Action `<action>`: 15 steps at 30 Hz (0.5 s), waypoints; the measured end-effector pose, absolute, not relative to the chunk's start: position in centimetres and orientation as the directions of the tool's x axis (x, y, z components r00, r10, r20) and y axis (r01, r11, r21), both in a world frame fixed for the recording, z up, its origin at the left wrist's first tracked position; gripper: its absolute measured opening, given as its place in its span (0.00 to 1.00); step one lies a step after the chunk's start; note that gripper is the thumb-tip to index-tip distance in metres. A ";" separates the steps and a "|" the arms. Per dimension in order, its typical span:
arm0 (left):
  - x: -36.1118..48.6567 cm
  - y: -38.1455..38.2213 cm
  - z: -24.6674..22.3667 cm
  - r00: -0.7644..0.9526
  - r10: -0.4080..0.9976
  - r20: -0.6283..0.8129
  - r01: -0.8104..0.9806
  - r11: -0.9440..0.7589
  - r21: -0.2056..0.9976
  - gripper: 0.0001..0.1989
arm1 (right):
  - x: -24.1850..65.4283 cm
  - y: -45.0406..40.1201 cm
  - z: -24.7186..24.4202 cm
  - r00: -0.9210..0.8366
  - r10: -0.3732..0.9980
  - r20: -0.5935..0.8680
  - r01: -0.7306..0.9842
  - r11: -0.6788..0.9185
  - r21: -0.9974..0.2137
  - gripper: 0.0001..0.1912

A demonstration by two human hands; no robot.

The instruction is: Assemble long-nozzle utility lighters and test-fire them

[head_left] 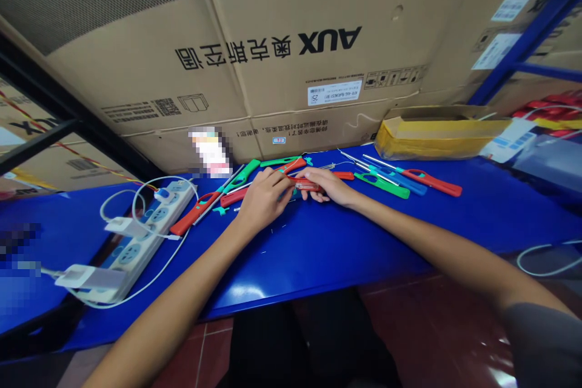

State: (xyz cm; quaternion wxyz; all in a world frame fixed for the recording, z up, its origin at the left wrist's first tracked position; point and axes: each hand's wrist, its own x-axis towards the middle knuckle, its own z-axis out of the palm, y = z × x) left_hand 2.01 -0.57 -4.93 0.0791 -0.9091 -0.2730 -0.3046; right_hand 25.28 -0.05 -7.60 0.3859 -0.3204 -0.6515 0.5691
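My left hand (pixel 264 199) and my right hand (pixel 331 187) meet over the middle of the blue table (pixel 295 260). Between them is a red lighter handle (pixel 305 184) with a clear part showing inside. The fingers of both hands are closed on it and cover part of it. Left of my hands lie a red long-nosed lighter (pixel 196 212) and a green one (pixel 245 176). To the right, green (pixel 384 185), blue (pixel 409 182) and red (pixel 436 182) lighters lie close together with their metal tubes pointing away. A small teal piece (pixel 220 211) rests near my left hand.
A white power strip (pixel 157 213) with plugged-in chargers and loose cables stands at the left. Behind the table rises a large cardboard sheet (pixel 273 6), with a blurred-out phone-like object (pixel 211 148) against it. A yellow box (pixel 422 138) sits at the back right.
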 end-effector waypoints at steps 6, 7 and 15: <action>2.3 -1.0 -5.0 0.659 0.438 0.611 0.583 -0.811 -0.049 0.08 | 25.1 0.2 -7.8 -0.495 0.860 0.122 -0.055 0.109 -0.993 0.23; 2.3 -1.0 -5.0 0.647 0.446 0.618 0.598 -0.800 -0.050 0.08 | 25.1 0.1 -7.7 -0.497 0.859 0.124 -0.059 0.108 -0.992 0.23; 2.3 -1.2 -5.0 0.703 0.415 0.578 0.570 -0.815 -0.107 0.10 | 25.3 -0.3 -7.7 -0.535 0.836 0.124 -0.045 0.118 -0.992 0.17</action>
